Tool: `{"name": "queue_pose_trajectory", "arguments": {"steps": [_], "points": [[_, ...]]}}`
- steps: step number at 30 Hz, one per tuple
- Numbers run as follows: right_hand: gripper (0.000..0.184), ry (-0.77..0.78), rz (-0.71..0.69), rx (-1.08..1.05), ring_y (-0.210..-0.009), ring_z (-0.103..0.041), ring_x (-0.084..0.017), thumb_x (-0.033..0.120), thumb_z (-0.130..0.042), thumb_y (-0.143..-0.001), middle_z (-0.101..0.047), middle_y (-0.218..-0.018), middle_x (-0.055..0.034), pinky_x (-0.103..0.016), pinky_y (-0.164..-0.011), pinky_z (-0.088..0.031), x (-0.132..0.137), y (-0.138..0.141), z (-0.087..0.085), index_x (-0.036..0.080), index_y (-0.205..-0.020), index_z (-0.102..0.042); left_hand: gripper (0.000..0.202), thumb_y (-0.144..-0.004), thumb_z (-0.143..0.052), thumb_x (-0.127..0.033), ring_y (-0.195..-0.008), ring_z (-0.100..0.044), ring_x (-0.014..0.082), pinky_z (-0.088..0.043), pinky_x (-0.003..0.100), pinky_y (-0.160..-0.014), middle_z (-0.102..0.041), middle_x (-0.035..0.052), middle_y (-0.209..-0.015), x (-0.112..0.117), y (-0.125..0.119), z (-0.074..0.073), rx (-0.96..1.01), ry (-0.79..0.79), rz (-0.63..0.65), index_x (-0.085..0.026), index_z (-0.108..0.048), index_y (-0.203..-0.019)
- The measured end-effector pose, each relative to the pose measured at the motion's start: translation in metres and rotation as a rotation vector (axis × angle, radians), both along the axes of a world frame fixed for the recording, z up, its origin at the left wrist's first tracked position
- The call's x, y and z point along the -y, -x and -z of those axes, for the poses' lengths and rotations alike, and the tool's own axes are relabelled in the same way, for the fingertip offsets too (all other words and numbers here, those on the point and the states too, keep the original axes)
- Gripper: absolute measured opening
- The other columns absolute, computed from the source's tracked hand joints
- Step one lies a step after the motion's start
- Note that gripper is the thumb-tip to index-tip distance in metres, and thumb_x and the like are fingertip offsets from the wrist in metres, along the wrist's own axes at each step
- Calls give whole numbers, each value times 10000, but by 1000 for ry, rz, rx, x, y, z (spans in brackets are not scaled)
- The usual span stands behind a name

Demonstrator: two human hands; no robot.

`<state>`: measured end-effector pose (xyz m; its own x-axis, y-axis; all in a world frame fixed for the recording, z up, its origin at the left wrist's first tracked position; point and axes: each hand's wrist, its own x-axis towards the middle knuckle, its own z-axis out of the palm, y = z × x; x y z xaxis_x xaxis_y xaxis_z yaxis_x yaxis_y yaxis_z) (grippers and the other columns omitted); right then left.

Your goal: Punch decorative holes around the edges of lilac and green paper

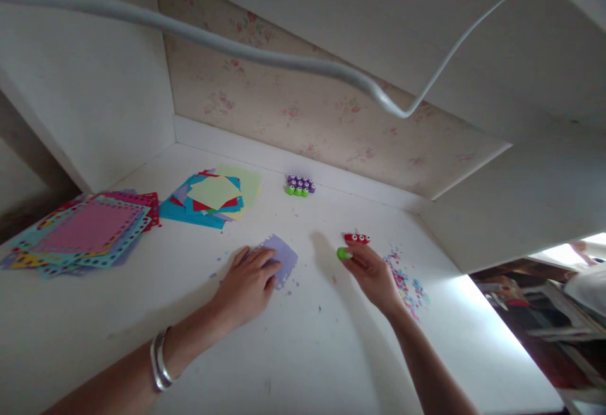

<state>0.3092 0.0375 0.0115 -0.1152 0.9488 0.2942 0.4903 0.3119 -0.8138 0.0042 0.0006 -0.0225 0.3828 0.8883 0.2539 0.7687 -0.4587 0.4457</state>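
A sheet of purple paper (pixel 283 259) with small notches cut along its edges lies on the white table. My left hand (pixel 249 280) rests on the paper's left part, fingers spread and holding it down against the surface. To the right, my right hand (pixel 372 274) pinches a small green craft punch (pixel 344 253) between thumb and fingers, apart from the paper. Just behind that hand sit red craft punches (pixel 356 238) in a row, partly hidden by the fingers. Tiny paper bits lie around the purple sheet.
Purple and green punches (pixel 300 183) stand near the back wall. At left lie a stack of hole-edged coloured sheets (pixel 89 228) and a pile of plain coloured paper (pixel 215 194). Paper confetti (pixel 408 282) is scattered at right. A white cable (pixel 265 55) crosses above the table.
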Motion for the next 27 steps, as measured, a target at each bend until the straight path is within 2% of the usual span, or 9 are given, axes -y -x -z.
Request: {"name": "queue_pose_trajectory", "arguments": {"steps": [3, 6, 9, 12, 15, 18, 20, 23, 27], "points": [[378, 103, 123, -162, -989, -712, -255, 430, -767, -756, -733, -1098, -108, -435, -880, -583, -19, -17, -18, 195, -1038, -679, 367, -904, -466, -152, -1299, -476, 235, -242, 523, -1127, -592, 34, -1358, -2, 0, 4, 7, 26, 2, -288, -662, -1182], [401, 163, 232, -270, -912, -723, -257, 428, -834, -666, -758, -956, -92, -441, -863, -584, -39, -32, -30, 187, -956, -697, 402, -892, -453, -125, -1318, -454, 239, -233, 530, -1135, -578, 25, -1376, -2, 1, 5, 6, 33, 10, -299, -671, -1181], [364, 181, 262, -427, -898, -719, -237, 403, -869, -611, -751, -929, -66, -403, -857, -593, -56, -43, -33, 202, -862, -698, 422, -870, -466, -109, -1328, -438, 252, -224, 551, -1136, -561, 45, -1386, -1, 1, 5, -9, 35, -10, -307, -681, -1175], [357, 172, 274, -442, -902, -713, -214, 396, -868, -604, -744, -921, -50, -364, -853, -587, -70, -54, -30, 208, -850, -690, 455, -848, -482, -91, -1340, -421, 260, -187, 583, -1144, -546, 51, -1392, 0, 2, 5, -19, 26, -38, -327, -674, -1185], [420, 132, 309, -256, -877, -715, -229, 441, -845, -606, -746, -952, -81, -358, -788, -576, -84, -66, -26, 194, -904, -681, 453, -838, -498, -87, -1324, -433, 264, -189, 587, -1144, -550, 47, -1378, 0, 1, 5, -21, 10, -48, -336, -680, -1170], [436, 99, 319, 101, -868, -722, -254, 499, -740, -696, -750, -987, -110, -352, -710, -557, -100, -82, -24, 190, -994, -667, 415, -855, -499, -103, -1284, -467, 276, -231, 583, -1128, -570, 53, -1344, -1, 0, 4, -25, -11, -62, -329, -693, -1144], [385, 94, 314, 293, -882, -723, -256, 478, -691, -739, -756, -974, -96, -355, -726, -547, -111, -93, -24, 206, -1012, -670, 393, -871, -491, -118, -1266, -481, 282, -250, 583, -1118, -573, 63, -1335, -1, 0, 3, -35, -31, -66, -318, -695, -1142], [275, 98, 307, 414, -902, -720, -253, 391, -697, -732, -764, -939, -55, -367, -786, -532, -124, -107, -21, 244, -963, -694, 374, -888, -477, -138, -1249, -492, 285, -263, 585, -1111, -573, 72, -1333, -1, -1, 2, -50, -64, -66, -307, -693, -1142], [217, 121, 271, 511, -888, -722, -247, 322, -687, -732, -768, -924, -28, -357, -775, -535, -132, -119, -14, 266, -941, -707, 363, -902, -465, -158, -1231, -500, 283, -273, 582, -1108, -580, 72, -1321, -1, -2, 3, -49, -88, -71, -307, -692, -1143]]}}
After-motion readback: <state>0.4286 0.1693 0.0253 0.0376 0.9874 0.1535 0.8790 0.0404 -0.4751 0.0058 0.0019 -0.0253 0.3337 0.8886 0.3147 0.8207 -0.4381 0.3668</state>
